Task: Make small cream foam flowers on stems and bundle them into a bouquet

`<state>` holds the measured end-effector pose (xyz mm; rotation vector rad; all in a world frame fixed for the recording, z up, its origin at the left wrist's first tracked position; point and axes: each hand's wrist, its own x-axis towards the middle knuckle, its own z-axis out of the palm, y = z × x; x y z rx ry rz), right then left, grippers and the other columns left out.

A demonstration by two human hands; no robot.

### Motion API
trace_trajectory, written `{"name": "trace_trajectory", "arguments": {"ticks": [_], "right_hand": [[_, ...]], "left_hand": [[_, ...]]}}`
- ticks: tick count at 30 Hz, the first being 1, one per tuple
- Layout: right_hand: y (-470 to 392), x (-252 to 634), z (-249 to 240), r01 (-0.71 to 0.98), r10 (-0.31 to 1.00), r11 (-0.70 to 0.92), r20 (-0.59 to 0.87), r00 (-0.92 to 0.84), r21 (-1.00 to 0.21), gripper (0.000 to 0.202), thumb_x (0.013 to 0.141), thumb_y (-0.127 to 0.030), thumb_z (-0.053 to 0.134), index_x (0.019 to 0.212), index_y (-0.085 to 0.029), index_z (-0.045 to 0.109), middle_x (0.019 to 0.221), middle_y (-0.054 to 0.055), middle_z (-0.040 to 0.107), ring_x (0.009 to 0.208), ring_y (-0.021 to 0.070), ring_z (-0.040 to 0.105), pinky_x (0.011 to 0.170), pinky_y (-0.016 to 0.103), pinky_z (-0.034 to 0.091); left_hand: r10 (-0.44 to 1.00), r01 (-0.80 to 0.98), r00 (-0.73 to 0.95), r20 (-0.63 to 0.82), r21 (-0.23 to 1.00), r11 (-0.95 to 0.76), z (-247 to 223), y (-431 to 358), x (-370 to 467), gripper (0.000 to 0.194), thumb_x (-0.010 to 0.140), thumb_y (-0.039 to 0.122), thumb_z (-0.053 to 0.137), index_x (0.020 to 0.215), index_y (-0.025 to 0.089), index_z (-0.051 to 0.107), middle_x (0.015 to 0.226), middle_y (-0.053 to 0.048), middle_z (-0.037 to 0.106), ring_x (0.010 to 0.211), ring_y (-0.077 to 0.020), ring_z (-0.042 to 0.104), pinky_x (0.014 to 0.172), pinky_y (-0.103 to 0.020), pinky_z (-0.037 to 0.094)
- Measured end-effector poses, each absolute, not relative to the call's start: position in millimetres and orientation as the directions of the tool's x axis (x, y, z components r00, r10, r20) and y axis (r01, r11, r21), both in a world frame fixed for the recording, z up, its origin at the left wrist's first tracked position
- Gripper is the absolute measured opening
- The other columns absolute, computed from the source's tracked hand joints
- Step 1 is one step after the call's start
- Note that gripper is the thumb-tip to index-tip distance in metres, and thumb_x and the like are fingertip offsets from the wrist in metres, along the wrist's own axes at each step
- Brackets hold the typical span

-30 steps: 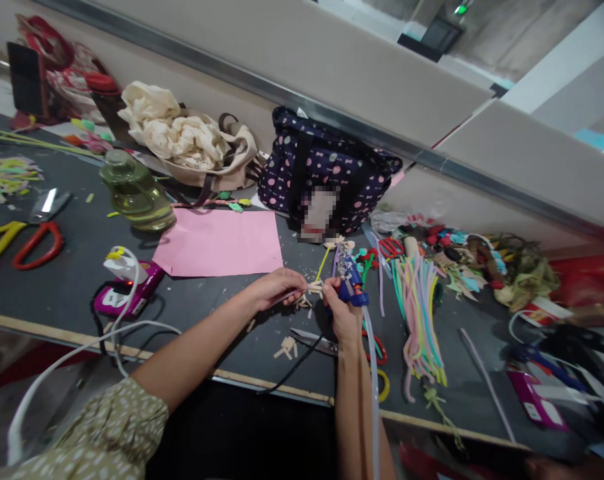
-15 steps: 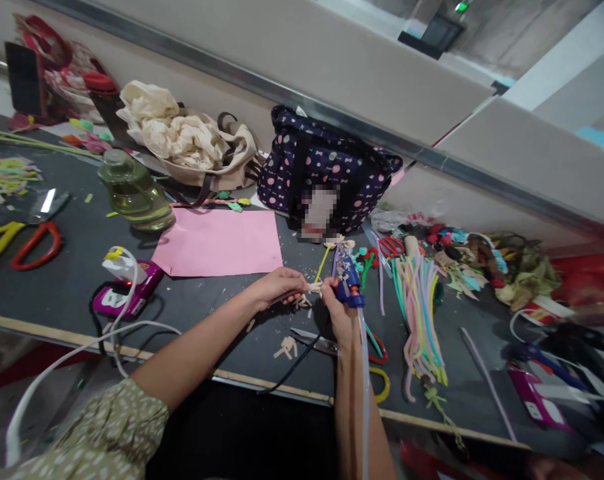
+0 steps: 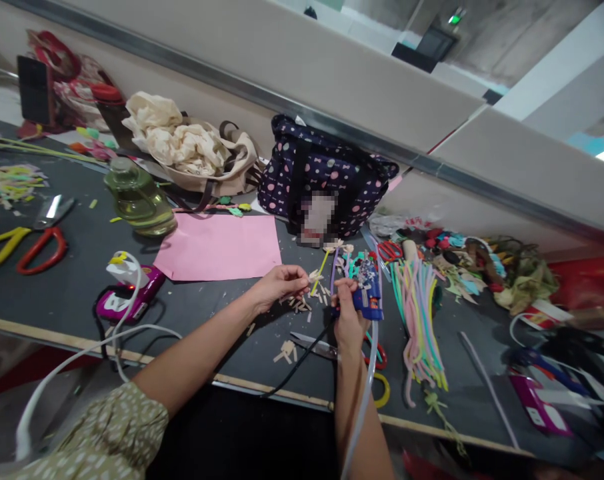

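Observation:
My left hand (image 3: pixel 283 285) is closed in a pinch on a small cream petal cluster (image 3: pixel 314 276), held above the desk. In my right hand (image 3: pixel 349 310) is a blue glue gun (image 3: pixel 370 297), with stringy grey-white residue on its upper part. A long clear glue stick (image 3: pixel 367 393) runs out of its back along my forearm. Between and below the hands lie loose cream strips (image 3: pixel 298 305), and more strips (image 3: pixel 285 351) are nearer the desk edge. Scissors (image 3: pixel 313 344) lie partly hidden beneath my right wrist.
A pink sheet (image 3: pixel 219 247) lies left of centre, near a green-tinted bottle (image 3: pixel 139 200). Behind stand a dark patterned bag (image 3: pixel 327 157) and a beige bag (image 3: pixel 232 170). Pastel pipe cleaners (image 3: pixel 417 320) are bundled at right. A white cable (image 3: pixel 72 363) crosses the front left edge.
My hands have moved apart. The right one has shifted right and slightly down with the glue gun, while the left keeps the cream petal cluster in its pinch.

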<state>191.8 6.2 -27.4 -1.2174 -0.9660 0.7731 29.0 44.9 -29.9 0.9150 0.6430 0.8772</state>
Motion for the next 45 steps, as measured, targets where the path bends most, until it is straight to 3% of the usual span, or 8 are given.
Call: {"name": "trace_trajectory", "arguments": {"ticks": [4, 9, 16, 24, 33, 45], "right_hand": [[6.0, 189.3, -23.8, 0.001, 0.895, 0.254, 0.235, 0.379, -0.967, 0.028, 0.076, -0.034, 0.065, 0.076, -0.021, 0.04, 0.072, -0.006, 0.05, 0.051, 0.0062, 0.04, 0.051, 0.023, 0.033], [-1.0, 185.5, -18.2, 0.162, 0.873, 0.304, 0.342, 0.347, -0.939, 0.023, 0.076, -0.031, 0.066, 0.076, -0.02, 0.046, 0.081, -0.001, 0.056, 0.061, 0.0096, 0.047, 0.061, 0.027, 0.041], [-4.2, 181.9, -19.4, 0.329, 0.834, 0.338, 0.442, 0.331, -0.882, 0.021, 0.077, -0.031, 0.066, 0.092, -0.017, 0.063, 0.081, 0.0, 0.055, 0.066, 0.0112, 0.048, 0.066, 0.027, 0.042], [-4.5, 183.7, -16.9, 0.388, 0.837, 0.294, 0.431, 0.336, -0.873, 0.022, 0.077, -0.031, 0.067, 0.089, -0.014, 0.062, 0.071, -0.001, 0.056, 0.057, 0.0102, 0.046, 0.06, 0.028, 0.043], [-1.2, 181.5, -20.2, 0.378, 0.8, 0.341, 0.477, 0.364, -0.86, 0.017, 0.077, -0.029, 0.066, 0.08, -0.016, 0.056, 0.074, 0.0, 0.06, 0.06, 0.0111, 0.052, 0.062, 0.028, 0.044], [-1.6, 184.5, -20.3, 0.386, 0.831, 0.287, 0.428, 0.355, -0.877, 0.02, 0.077, -0.034, 0.065, 0.078, -0.017, 0.056, 0.074, 0.0, 0.058, 0.063, 0.0117, 0.05, 0.064, 0.028, 0.043]], "left_hand": [[0.925, -0.417, 0.379, -0.011, 0.891, 0.181, -28.3, 43.6, 31.0, 0.03, 0.069, 0.039, 0.074, 0.077, 0.014, 0.06, 0.072, -0.001, 0.062, 0.065, -0.0091, 0.056, 0.067, -0.021, 0.042], [0.935, -0.363, 0.352, 0.049, 0.928, 0.088, -29.9, 43.0, 34.8, 0.029, 0.07, 0.039, 0.072, 0.079, 0.013, 0.063, 0.074, -0.002, 0.062, 0.069, -0.0104, 0.055, 0.07, -0.022, 0.041], [0.899, -0.32, 0.437, 0.033, 0.94, 0.12, -31.8, 41.0, 37.4, 0.032, 0.072, 0.043, 0.07, 0.078, 0.012, 0.063, 0.068, -0.001, 0.059, 0.06, -0.0086, 0.05, 0.061, -0.021, 0.038], [0.88, -0.289, 0.474, -0.04, 0.937, 0.198, -29.8, 40.0, 38.0, 0.036, 0.069, 0.046, 0.072, 0.076, 0.011, 0.062, 0.067, -0.001, 0.06, 0.059, -0.0085, 0.051, 0.06, -0.022, 0.039], [0.87, -0.251, 0.485, -0.084, 0.94, 0.23, -25.7, 39.3, 36.5, 0.035, 0.068, 0.044, 0.072, 0.076, 0.012, 0.063, 0.066, -0.002, 0.061, 0.057, -0.0088, 0.051, 0.059, -0.021, 0.04], [0.869, -0.227, 0.49, -0.071, 0.952, 0.206, -25.8, 40.0, 35.5, 0.03, 0.069, 0.04, 0.071, 0.075, 0.011, 0.063, 0.063, -0.001, 0.06, 0.056, -0.0094, 0.051, 0.058, -0.022, 0.039]]}}
